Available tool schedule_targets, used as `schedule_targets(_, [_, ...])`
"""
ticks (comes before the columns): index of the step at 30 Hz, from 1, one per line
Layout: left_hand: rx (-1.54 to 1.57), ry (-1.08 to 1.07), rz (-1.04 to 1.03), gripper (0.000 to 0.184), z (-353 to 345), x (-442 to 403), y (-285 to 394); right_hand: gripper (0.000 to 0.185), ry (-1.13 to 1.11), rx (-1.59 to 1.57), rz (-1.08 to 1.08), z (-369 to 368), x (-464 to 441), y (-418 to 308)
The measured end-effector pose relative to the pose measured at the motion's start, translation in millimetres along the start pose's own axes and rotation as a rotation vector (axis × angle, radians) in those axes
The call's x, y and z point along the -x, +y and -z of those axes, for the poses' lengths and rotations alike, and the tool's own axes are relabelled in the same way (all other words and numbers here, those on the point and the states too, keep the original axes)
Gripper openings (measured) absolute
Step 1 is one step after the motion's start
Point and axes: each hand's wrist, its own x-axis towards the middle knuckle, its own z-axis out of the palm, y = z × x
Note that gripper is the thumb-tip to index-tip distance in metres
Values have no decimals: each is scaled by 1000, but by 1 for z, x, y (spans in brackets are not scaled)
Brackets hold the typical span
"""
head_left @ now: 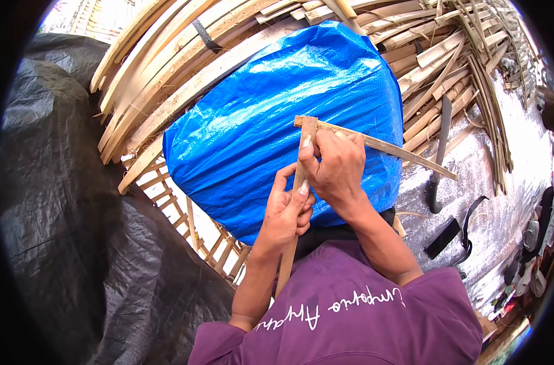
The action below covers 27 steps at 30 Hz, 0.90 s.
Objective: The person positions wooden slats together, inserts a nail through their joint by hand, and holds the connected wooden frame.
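Two wooden slats cross just beyond the hands: the lengthwise slat has its long axis from 12 to past 6 o'clock, while the crosswise slat points from the crossing toward 4. The right hand is nearer, closed over both just below the joint; the left hand grips the lengthwise slat lower, at 7. Smooth blue tarpaulin spreads from 8 to 12 o'clock; at 4, the crosswise tip overhangs its edge, near a long-bladed knife.
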Motion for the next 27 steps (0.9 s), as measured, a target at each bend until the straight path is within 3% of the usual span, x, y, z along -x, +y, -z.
schedule_targets(4, [-41, 17, -4, 34, -5, 4, 7, 32, -87, -2, -12, 17, -12, -4])
schedule_targets(10, [-44, -1, 4, 35, -4, 1, 5, 30, -43, -8, 157, 22, -20, -2])
schedule_targets(12, [-41, -8, 5, 34, -2, 0, 4, 21, -114, 46, 258, 21, -19, 1])
schedule_targets(18, [-36, 2, 21, 35, 0, 1, 4, 19, -147, 71, 431, 19, -23, 6])
schedule_targets(27, [-3, 0, 34, 36, 0, 2, 2, 23, -178, 51, 437, 18, -18, 5])
